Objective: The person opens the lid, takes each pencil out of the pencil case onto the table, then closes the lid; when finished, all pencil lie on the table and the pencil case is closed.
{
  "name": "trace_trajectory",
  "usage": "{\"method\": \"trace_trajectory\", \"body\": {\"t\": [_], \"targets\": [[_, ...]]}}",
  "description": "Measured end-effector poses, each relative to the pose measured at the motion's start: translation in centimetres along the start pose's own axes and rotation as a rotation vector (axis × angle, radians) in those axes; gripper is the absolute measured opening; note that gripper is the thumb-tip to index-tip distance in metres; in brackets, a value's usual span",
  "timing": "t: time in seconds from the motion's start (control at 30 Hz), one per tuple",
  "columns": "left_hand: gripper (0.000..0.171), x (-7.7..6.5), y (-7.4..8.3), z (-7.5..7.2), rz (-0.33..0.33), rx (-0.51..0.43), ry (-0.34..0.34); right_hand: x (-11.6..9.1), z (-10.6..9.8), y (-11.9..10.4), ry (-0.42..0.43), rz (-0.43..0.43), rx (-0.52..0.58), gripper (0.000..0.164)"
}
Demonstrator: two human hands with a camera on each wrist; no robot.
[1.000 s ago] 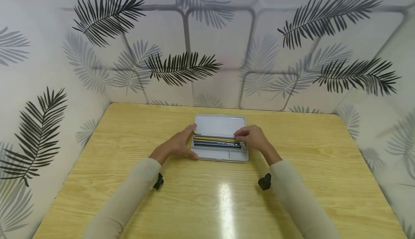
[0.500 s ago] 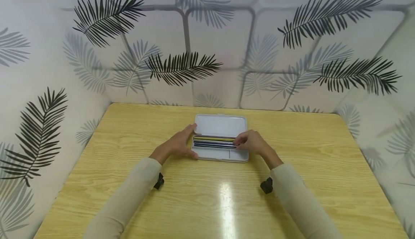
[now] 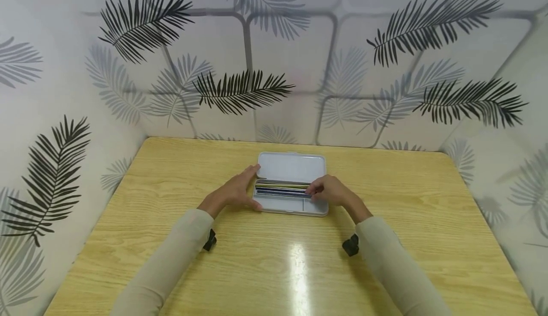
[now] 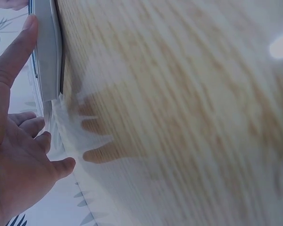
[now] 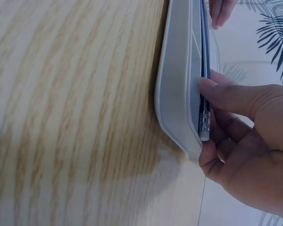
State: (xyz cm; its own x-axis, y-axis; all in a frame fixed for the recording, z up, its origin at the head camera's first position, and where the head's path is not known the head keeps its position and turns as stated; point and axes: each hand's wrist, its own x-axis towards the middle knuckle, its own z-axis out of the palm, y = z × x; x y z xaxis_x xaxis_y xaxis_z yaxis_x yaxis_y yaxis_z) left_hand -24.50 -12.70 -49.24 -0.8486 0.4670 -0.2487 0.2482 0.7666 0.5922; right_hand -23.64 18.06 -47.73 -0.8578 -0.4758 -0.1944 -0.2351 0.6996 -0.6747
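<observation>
White, hard-looking and rectangular, a shallow pencil case (image 3: 276,203) is found on a yellow wood-grain table (image 3: 257,268), its flat pale lid (image 3: 292,165) laid back along the far side. Along its far compartment, slim round-ended dark-blue pencils (image 3: 278,192) are stowed, with a slim yellow pencil (image 3: 278,186) set behind them; the exact count cannot be established.

At the case's right end, at least one of the dark-blue pencils is pinched by the right hand (image 3: 336,190), the thumb (image 5: 226,98) being pressed on its near side and the fingers curled behind. Whether more than one is gripped, or any is raised from the case floor, cannot be told. From these fingertips the pencils' length is extended leftward across the case; the right hand is judged the nearer.

At the case's left end, the left hand (image 3: 233,192) is placed with fingers extended and spread, its thumb rested by the front left corner; no pencil is held there.

The pencils' long axis is aligned roughly with the case's length. A silver ferrule (image 5: 204,121) and white eraser (image 5: 204,136) are pointed to the case's right end; whether the opposite ends are sharpened could not be verified.
</observation>
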Motion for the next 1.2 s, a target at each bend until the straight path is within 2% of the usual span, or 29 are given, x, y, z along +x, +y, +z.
{"method": "trace_trajectory", "body": {"t": [0.23,0.43,0.57,0.77,0.9,1.2], "targets": [[0.128,0.2,-0.2,0.3,-0.005,0.012,0.001,-0.4,-0.1,0.6,0.045,-0.022,-0.016,0.022],[0.126,0.0,0.0,0.3,-0.011,0.004,-0.001,-1.4,-1.1,1.4,0.099,-0.013,0.119,0.022],[0.126,0.0,0.1,0.2,-0.004,0.014,-0.004,-2.5,-2.1,2.4,0.131,-0.009,0.207,0.029],[0.126,0.0,0.2,0.1,0.000,0.036,0.001,-4.3,-3.3,3.6,0.136,0.074,0.330,0.048],[0.126,0.1,0.1,0.0,-0.003,0.040,0.004,-5.6,-3.6,4.2,0.135,0.151,0.409,0.054],[0.126,0.1,0.2,0.0,-0.003,0.042,0.008,-7.5,-3.4,5.8,0.161,0.301,0.419,0.056]]}}
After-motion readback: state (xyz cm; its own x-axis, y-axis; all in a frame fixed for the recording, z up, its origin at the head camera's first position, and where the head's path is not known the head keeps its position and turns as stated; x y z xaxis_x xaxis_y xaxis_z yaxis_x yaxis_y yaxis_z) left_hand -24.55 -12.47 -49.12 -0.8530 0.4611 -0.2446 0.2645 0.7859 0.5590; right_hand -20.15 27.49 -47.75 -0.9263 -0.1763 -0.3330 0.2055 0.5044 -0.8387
